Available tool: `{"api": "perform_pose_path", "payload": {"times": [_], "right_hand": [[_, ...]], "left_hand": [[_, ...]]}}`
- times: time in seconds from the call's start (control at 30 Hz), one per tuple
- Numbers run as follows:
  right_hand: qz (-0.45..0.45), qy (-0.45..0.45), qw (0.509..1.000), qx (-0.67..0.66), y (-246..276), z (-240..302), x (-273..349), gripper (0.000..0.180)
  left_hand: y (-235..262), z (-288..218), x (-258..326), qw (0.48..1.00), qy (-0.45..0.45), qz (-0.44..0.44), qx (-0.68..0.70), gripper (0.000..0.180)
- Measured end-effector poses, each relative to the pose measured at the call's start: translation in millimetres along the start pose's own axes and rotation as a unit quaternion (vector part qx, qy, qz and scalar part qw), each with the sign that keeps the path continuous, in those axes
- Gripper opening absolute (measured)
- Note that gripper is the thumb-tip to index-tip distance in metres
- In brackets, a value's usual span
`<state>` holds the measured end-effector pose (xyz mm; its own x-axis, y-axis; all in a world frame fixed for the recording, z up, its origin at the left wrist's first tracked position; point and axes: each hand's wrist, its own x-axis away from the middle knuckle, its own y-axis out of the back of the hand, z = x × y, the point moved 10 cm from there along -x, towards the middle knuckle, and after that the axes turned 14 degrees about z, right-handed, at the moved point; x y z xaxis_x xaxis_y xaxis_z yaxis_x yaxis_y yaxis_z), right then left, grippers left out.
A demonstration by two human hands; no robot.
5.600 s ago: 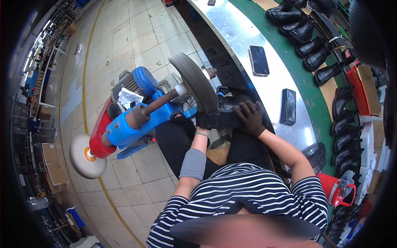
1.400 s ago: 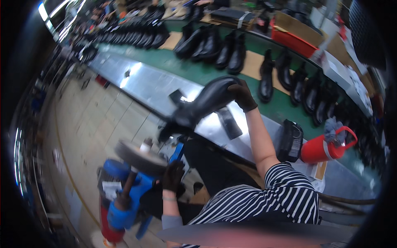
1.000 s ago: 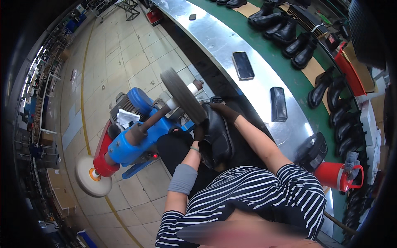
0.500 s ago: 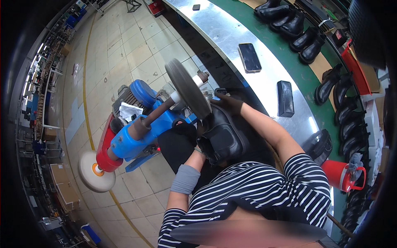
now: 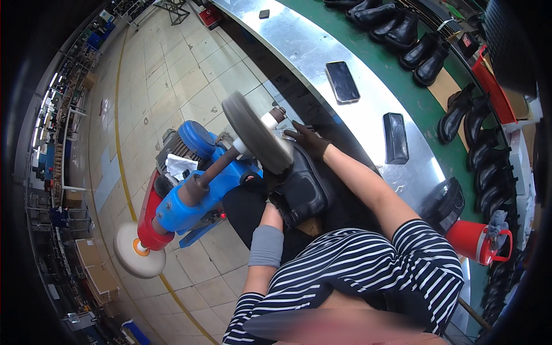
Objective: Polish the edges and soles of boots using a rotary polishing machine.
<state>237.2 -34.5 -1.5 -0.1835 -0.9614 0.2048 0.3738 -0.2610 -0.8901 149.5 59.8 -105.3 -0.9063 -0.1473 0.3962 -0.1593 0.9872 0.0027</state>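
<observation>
A black leather boot (image 5: 305, 192) is pressed with its toe area against a dark grey buffing wheel (image 5: 253, 133), whose edge is smeared as if turning. My left hand (image 5: 276, 202) goes into the boot's opening and carries it; its fingers are hidden inside. Beside the toe, my right hand (image 5: 312, 142) wears a dark glove, its fingers stretched out and apart near the end of the wheel's shaft. Whether its palm still touches the boot is unclear. The wheel sits on the shaft of a blue polishing machine (image 5: 183, 202), which has a second, pale wheel (image 5: 138, 253) at its other end.
To the right runs a metal bench (image 5: 368, 123) with a phone (image 5: 343, 82), a black rectangular block (image 5: 395, 138) and a red mug (image 5: 468, 241). Another black shoe (image 5: 443, 204) lies near the mug. Rows of black boots (image 5: 431, 60) stand on a green surface beyond.
My right hand has loosened from the boot's toe and lifted its fingers toward the shaft end. The boot has shifted slightly left against the wheel, and the view has moved a little.
</observation>
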Motion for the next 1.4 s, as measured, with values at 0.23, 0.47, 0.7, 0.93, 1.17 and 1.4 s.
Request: {"api": "perform_pose_path", "payload": {"times": [0.23, 0.47, 0.7, 0.93, 1.17, 1.4], "right_hand": [[-0.036, -0.069, 0.978, 0.196, 14, -13, -22, 0.079], [0.115, 0.012, 0.992, -0.045, -30, 11, 45, 0.090], [0.092, 0.044, 0.995, -0.022, -24, 22, 16, 0.101], [0.008, 0.013, 0.981, 0.196, -14, -6, -47, 0.082], [0.105, -0.035, 0.988, 0.103, -33, -42, -27, 0.083], [0.077, -0.021, 0.820, 0.567, -79, -54, 118, 0.107]], "left_hand": [[-17, 4, 16, 0.992, 0.002, 0.035, 0.122, 0.043], [-42, 11, 26, 0.966, -0.015, 0.074, 0.246, 0.042], [-40, -13, 4, 0.923, -0.031, 0.113, 0.365, 0.040], [-30, -4, 28, 0.863, -0.045, 0.115, 0.490, 0.039], [-40, -11, 39, 0.784, -0.073, 0.139, 0.600, 0.038], [-46, 30, 31, 0.853, 0.022, 0.054, 0.518, 0.041]]}}
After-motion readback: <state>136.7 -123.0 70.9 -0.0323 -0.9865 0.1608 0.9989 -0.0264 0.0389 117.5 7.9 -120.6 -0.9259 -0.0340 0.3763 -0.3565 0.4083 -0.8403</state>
